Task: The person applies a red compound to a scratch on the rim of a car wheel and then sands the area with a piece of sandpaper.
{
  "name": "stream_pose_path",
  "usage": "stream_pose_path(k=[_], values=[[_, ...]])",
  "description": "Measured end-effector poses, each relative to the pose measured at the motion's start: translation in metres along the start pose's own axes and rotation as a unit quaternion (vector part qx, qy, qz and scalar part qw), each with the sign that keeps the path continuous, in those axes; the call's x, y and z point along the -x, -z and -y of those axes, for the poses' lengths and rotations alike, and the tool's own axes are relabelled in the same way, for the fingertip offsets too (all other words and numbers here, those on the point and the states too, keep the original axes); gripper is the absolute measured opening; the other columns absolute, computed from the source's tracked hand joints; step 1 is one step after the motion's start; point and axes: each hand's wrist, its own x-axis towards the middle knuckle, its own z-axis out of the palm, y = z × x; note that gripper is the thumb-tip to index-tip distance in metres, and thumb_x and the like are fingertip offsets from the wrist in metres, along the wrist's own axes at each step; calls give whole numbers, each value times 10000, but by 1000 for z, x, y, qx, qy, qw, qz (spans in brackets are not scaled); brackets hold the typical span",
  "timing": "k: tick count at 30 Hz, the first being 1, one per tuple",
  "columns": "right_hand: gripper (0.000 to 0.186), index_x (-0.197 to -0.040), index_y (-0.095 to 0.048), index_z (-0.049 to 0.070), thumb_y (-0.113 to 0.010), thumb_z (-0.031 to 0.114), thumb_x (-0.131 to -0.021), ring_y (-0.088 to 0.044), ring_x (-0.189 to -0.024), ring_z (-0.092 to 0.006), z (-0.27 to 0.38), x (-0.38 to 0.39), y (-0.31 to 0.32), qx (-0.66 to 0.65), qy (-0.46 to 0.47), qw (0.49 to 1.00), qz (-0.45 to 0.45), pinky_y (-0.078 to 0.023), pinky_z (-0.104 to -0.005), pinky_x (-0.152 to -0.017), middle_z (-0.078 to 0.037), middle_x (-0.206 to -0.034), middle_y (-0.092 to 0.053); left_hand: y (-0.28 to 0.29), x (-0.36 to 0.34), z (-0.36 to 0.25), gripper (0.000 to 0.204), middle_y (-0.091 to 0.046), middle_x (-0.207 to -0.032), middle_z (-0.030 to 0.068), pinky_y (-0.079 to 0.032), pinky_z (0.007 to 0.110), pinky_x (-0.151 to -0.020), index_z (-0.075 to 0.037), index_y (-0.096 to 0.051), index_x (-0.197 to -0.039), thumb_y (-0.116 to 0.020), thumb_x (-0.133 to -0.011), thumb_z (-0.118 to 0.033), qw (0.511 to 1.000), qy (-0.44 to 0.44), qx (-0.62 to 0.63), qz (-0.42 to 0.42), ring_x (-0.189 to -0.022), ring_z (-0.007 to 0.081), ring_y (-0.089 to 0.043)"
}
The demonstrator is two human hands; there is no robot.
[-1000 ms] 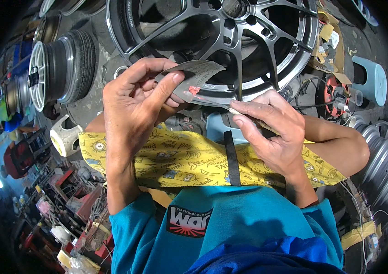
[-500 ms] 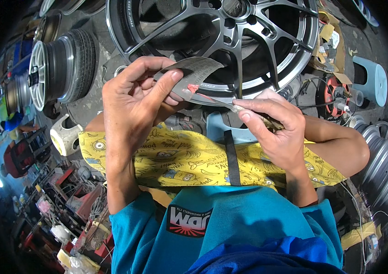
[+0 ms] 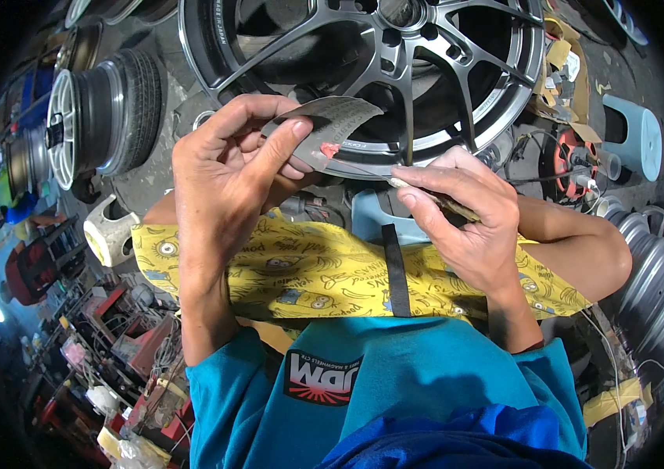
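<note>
Dab of pink paste (image 3: 329, 149) on a curved grey paper-like sheet (image 3: 347, 117), pinched in the left hand (image 3: 230, 168) before a grey metal wheel (image 3: 404, 102), best worked with the thin metal-bladed spatula (image 3: 397, 183), gripped in the right hand (image 3: 472, 207), at a shallow angle

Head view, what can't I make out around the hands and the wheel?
All in the head view:
Wheel: top cut off by the upper edge.
Tool: handle partly hidden by the right hand; tip too fine to tell whether it touches the pink lump.
Sheet: part covered by the left hand.
</note>
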Motion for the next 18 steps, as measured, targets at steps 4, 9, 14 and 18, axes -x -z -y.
stream_pose_path(k=[4, 9, 14, 18], values=[[213, -1090, -816, -23, -823, -5, -878, -661, -741, -162, 2, 0, 0, -7, -8, 1000, 12, -501, -291, -638, -115, -874, -733, 2, 1, -2, 178, -737, -818, 44, -548, 193, -612, 62, -731, -1148, -768, -979, 21, 1000, -11, -15, -2, -698, 56, -681], [211, -1121, -814, -26, -795, 3, -913, -654, -764, -151, -3, 7, 3, -9, -55, 998, -4, -497, -284, -689, -88, -861, -728, 4, 1, -6, 180, -745, -851, 68, -568, 194, -632, 66, -723, -1151, -761, -990, -3, 999, -11, -22, -39, -715, 78, -710], [194, -1135, -788, -30, -772, 32, -952, -707, -880, -183, -37, 36, 1, 29, -140, 990, 12, -551, -308, -802, -137, -987, -763, 6, 18, -21, 200, -759, -906, 108, -614, 250, -704, 60, -698, -1135, -782, -970, -14, 990, 133, -25, -34, -821, 154, -757], [194, -1142, -780, -21, -769, 31, -955, -714, -896, -181, -68, 59, -30, -32, -187, 982, -9, -553, -302, -823, -134, -993, -757, -10, 58, 24, 132, -736, -1196, 155, -626, 345, -812, 14, -696, -1087, -753, -971, -16, 985, 31, -114, 123, -978, 240, -770]])
